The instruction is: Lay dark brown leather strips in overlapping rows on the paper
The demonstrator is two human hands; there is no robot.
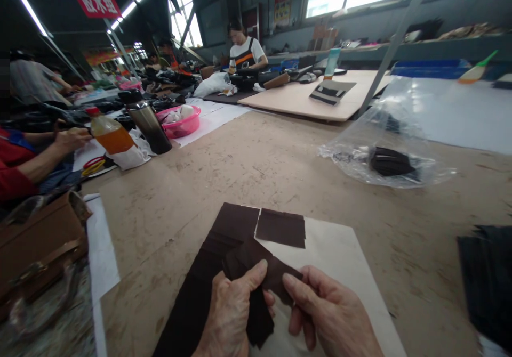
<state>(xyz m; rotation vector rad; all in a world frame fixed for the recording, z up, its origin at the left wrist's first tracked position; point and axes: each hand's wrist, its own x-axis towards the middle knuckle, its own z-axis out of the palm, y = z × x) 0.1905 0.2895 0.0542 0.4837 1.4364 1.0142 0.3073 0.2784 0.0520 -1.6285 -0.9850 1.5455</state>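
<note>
My left hand (234, 306) is closed round a stack of dark brown pieces (258, 319), its thumb pressed on top. Between the thumb and fingers of my right hand (328, 306) is the right end of one dark brown piece (272, 266), whose left part lies over the stack. Below both hands is a pale board (340, 245) on the table. Dark strips (200, 272) cover the board's left side, and a separate dark rectangle (280, 227) lies flat near its far edge.
On the brown table (200, 170), a clear plastic bag (390, 160) holds dark pieces. A dark stack (486, 282) lies right. At left are a brown bag (44, 245), bottle (114, 136), flask (148, 122), pink basket (182, 125) and a person's hand (72, 139).
</note>
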